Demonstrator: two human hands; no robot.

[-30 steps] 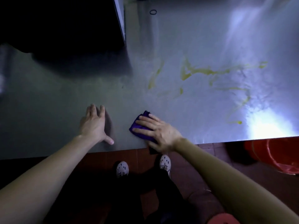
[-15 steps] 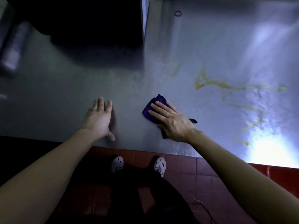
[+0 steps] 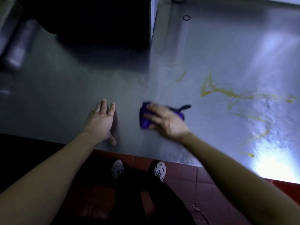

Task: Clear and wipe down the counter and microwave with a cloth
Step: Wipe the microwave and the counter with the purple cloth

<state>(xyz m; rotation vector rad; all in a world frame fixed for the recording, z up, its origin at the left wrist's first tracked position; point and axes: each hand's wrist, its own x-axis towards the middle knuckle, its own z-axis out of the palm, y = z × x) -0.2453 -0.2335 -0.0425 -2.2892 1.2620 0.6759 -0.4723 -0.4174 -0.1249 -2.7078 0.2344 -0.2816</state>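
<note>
A purple cloth [image 3: 144, 118] lies on the steel counter [image 3: 68, 98] near its front edge. My right hand [image 3: 164, 120] presses flat on the cloth with straight fingers and looks blurred from motion. To the left, my left hand [image 3: 101, 120] rests flat on the bare counter, fingers spread. Yellow streaks [image 3: 227, 93] smear the counter to the right of the cloth. The dark microwave [image 3: 90, 21] stands at the back left; its white side edge faces the stains.
A small black ring [image 3: 186, 18] lies on the counter behind the stains. A blurred cylinder-like object [image 3: 19, 46] sits far left. Bright glare [image 3: 274, 168] covers the counter's front right corner. Red floor tiles [image 3: 186, 176] and my shoes [image 3: 159, 168] show below the edge.
My right hand slid the cloth away from the front edge and then sideways along the counter, now blurred. My left hand stayed planted. The view shifted left and back.
</note>
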